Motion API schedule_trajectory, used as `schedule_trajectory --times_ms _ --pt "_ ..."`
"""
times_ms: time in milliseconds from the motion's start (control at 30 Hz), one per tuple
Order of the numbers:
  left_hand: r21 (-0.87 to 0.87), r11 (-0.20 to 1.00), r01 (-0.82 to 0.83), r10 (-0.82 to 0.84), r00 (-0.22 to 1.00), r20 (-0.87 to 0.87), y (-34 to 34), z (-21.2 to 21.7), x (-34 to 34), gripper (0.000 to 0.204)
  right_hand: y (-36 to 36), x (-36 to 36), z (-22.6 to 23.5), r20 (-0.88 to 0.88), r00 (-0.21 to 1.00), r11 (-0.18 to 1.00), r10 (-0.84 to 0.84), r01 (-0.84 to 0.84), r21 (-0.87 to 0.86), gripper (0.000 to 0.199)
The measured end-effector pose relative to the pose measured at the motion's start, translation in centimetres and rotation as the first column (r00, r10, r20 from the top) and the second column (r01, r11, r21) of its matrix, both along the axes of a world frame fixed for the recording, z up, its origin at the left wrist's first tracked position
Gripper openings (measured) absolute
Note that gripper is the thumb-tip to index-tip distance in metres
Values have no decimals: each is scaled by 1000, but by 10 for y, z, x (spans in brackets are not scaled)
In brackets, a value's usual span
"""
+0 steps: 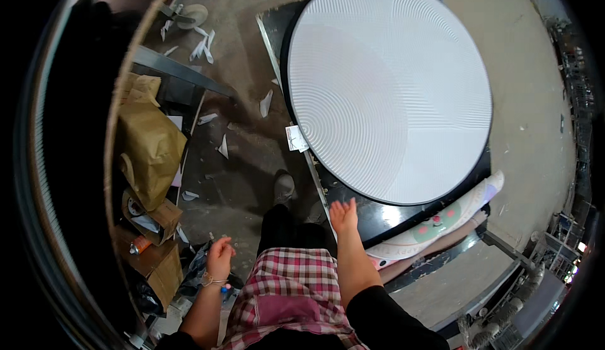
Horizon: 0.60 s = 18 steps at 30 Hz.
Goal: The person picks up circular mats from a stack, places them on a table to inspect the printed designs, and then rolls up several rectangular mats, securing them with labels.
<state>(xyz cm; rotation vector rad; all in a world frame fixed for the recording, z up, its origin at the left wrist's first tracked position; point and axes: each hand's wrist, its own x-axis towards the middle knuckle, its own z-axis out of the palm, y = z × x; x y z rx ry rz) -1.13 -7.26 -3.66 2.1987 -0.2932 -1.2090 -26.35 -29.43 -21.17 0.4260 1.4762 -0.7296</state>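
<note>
The right hand (343,214) has its fingers spread loosely apart, holding nothing, at the near edge of the black board (403,214) under the big white ribbed disc (387,88). The left hand (220,257), fingers loosely curled and empty, hangs over the littered floor (242,161).

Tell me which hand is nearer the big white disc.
The right hand, reaching out at the black board's edge just below the white disc; the left hand hangs lower, away from it.

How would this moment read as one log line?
right hand: open, at black board edge | left hand: free | white ribbed disc: on board
</note>
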Motion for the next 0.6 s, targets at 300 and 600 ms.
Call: schedule_trajectory --times_ms 300,600 --pt "143 801 581 -525 797 -297 -34 -80 -53 21 -47 15 -58 118 913 877 -392 409 -254 46" --pt "166 926 339 -353 934 62 -167 -208 13 29 -182 -7 86 -347 928 876 -136 -51 -480 34"
